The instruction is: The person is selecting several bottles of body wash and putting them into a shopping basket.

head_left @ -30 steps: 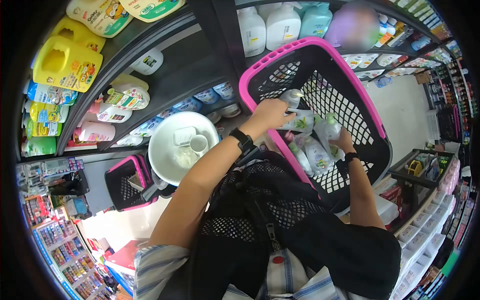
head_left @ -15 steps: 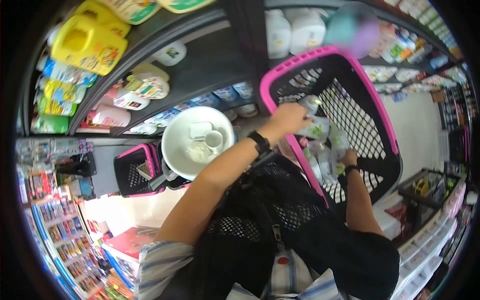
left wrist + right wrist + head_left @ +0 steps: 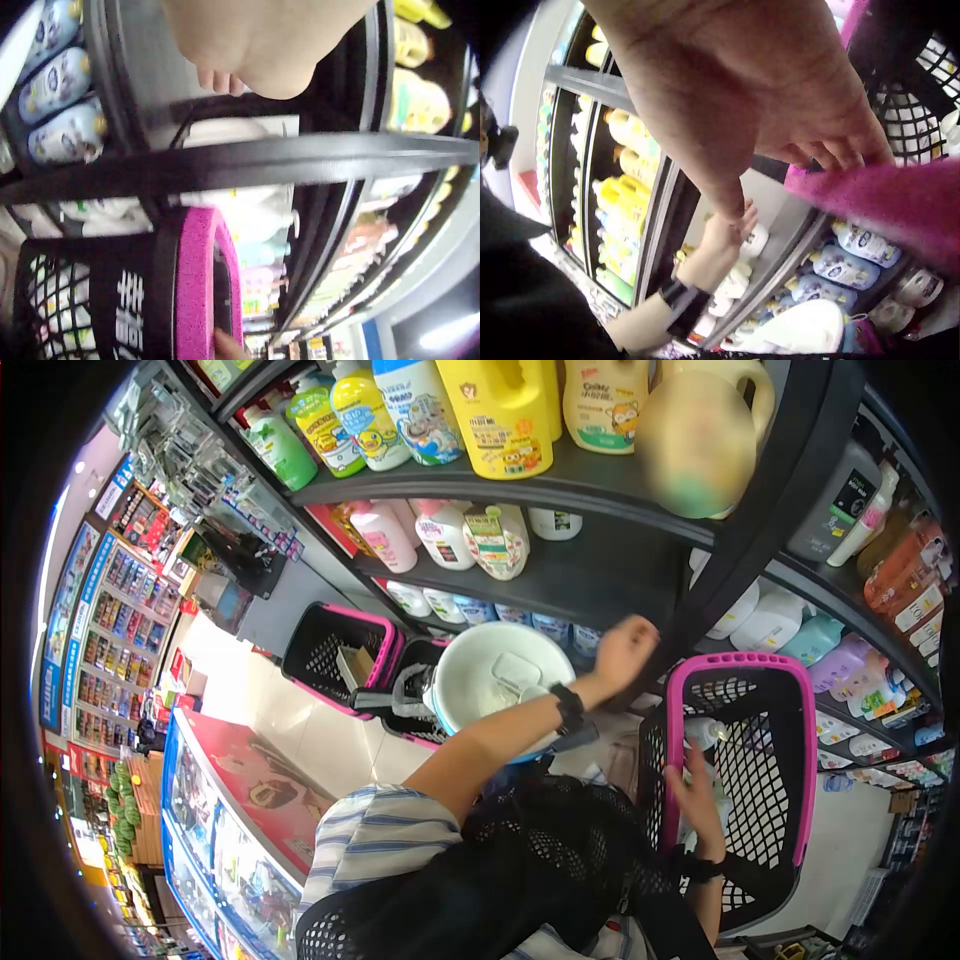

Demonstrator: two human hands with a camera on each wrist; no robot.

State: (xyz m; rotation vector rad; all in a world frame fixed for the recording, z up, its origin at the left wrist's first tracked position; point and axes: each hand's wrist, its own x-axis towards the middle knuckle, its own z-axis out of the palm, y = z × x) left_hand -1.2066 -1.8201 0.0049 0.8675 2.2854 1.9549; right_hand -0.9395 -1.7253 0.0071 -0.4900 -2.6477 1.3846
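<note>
My left hand point(image 3: 628, 650) is held out in front of the dark shelf unit, with no item in it; its fingers are loosely bent. Below and left of it is a white bucket point(image 3: 465, 685) with a small white cup and other pale items inside. On the right stands a black mesh shopping basket with a pink rim point(image 3: 808, 760). My right hand point(image 3: 700, 800) is at the basket's near side, fingers extended and holding nothing. In the right wrist view its fingers point(image 3: 829, 154) overlap the pink rim. Bottles point(image 3: 706, 732) lie in the basket, partly hidden by that hand.
Shelves hold a yellow jug point(image 3: 500, 420), a green bottle point(image 3: 278, 450) and pink bottles point(image 3: 385, 537). A dark upright post point(image 3: 760, 530) divides the shelving. More pink-rimmed baskets point(image 3: 335, 650) sit behind the bucket. A glass display case point(image 3: 235, 830) stands at lower left.
The head view has swung left. My left hand has come away from the bottles in the basket toward the shelf. My right hand has let go of a bottle and risen to the basket's rim.
</note>
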